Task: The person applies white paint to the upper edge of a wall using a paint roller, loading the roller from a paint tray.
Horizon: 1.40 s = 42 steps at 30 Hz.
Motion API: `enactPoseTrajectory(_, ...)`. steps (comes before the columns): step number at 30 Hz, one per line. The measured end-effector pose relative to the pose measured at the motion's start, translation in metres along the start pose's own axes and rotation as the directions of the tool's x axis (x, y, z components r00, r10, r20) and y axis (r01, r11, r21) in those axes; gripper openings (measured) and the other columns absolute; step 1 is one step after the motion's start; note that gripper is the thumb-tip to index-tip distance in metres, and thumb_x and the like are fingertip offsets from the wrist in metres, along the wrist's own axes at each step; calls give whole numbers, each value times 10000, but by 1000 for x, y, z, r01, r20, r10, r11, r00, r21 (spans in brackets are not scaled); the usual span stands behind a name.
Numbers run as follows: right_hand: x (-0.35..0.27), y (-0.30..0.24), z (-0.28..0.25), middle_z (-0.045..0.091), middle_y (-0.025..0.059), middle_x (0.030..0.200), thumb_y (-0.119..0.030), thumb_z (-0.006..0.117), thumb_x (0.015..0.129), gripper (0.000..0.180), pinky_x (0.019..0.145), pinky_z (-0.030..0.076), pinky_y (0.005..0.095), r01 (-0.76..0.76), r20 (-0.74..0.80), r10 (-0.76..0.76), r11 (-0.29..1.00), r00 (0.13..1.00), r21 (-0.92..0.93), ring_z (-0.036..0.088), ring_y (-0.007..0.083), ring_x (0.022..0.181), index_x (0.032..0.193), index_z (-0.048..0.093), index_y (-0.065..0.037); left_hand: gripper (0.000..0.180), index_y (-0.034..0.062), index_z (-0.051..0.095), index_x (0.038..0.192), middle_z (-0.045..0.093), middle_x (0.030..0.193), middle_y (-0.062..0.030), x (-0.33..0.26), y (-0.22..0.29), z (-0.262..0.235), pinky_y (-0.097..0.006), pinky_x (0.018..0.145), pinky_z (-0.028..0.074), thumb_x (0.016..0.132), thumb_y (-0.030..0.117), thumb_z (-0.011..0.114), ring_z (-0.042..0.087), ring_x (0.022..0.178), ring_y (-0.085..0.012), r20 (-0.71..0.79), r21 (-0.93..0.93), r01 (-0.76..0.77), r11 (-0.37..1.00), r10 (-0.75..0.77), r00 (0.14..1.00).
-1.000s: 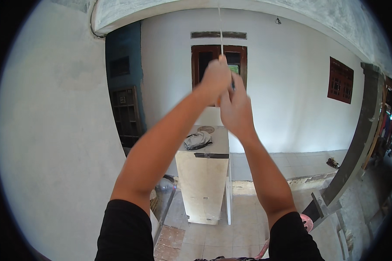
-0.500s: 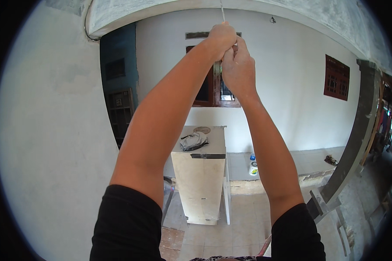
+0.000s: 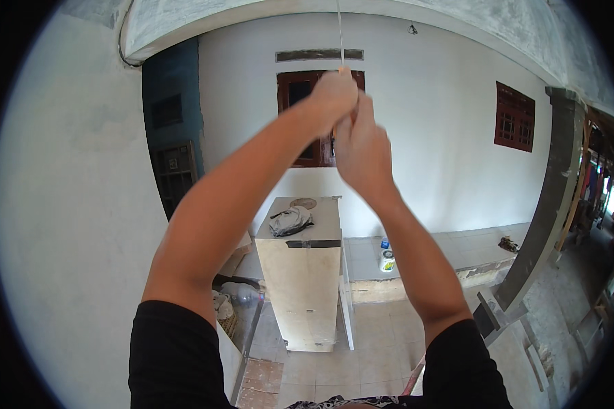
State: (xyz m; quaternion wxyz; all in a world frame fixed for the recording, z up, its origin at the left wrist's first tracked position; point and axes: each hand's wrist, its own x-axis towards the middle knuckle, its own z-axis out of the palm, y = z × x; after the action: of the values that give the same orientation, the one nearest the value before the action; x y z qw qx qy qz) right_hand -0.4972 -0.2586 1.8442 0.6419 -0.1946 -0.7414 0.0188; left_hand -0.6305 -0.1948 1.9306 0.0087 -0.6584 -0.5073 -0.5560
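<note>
Above eye level, my left hand [image 3: 335, 95] and my right hand [image 3: 365, 153] are both closed, one stacked over the other. A thin pale rod [image 3: 340, 34] rises out of the upper, left fist and leaves the picture at the top. A bit of orange shows at the rod's base; most of what lies inside the fists is hidden. My right hand sits just below the left, its fingers wrapped and slightly blurred. Both forearms are bare, with black sleeves at the elbows.
Overhead runs a grey-white plastered beam [image 3: 457, 27]. Below my arms stands a tall pale cabinet [image 3: 298, 293] with a crumpled grey cloth [image 3: 291, 221] on top. A white container [image 3: 387, 260] stands on the tiled ledge [image 3: 443, 247]. A grey pillar [image 3: 549, 198] rises at right.
Both hands have come down together, and a longer stretch of the rod now shows above them. The whole view has shifted slightly, so the background sits further left.
</note>
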Motion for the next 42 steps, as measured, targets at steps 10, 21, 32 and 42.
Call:
enactPoseTrajectory(10, 64, 10, -4, 714, 311, 969, -299, 446, 1079, 389, 829, 520, 572, 32, -112, -33, 999, 993, -6, 679, 539, 918, 1339, 487, -13, 447, -40, 617, 1259, 694, 1134, -285, 26, 81, -5, -511, 834, 581, 1106, 299, 368, 716, 1001, -415, 8, -224, 113, 968, -114, 993)
enactPoseTrajectory(21, -48, 40, -29, 710, 194, 791, -221, 493, 1100, 385, 654, 545, 391, -69, 61, 59, 983, 996, 172, 727, 270, 698, 1416, 433, -9, 602, 17, 652, 905, 645, 892, -152, -83, 42, 47, -451, 754, 499, 1132, 445, 295, 605, 794, -283, 127, -264, 219, 939, -191, 973)
enactPoseTrajectory(32, 67, 33, -18, 726, 197, 859, -306, 475, 1077, 426, 782, 549, 408, 52, -171, -24, 985, 985, 162, 728, 262, 783, 1374, 525, -3, 542, 14, 621, 940, 614, 830, -126, 67, 66, 17, -444, 620, 499, 1138, 419, 319, 577, 694, -235, 52, -52, -26, 998, 28, 998)
enactPoseTrajectory(42, -44, 75, -62, 731, 212, 863, -198, 534, 1052, 390, 743, 564, 443, -205, 97, 184, 933, 978, 295, 748, 390, 792, 1404, 459, -48, 529, 75, 555, 832, 523, 696, -53, -58, 46, 104, -390, 511, 453, 1136, 432, 310, 498, 551, -186, 107, -398, 201, 895, -172, 979)
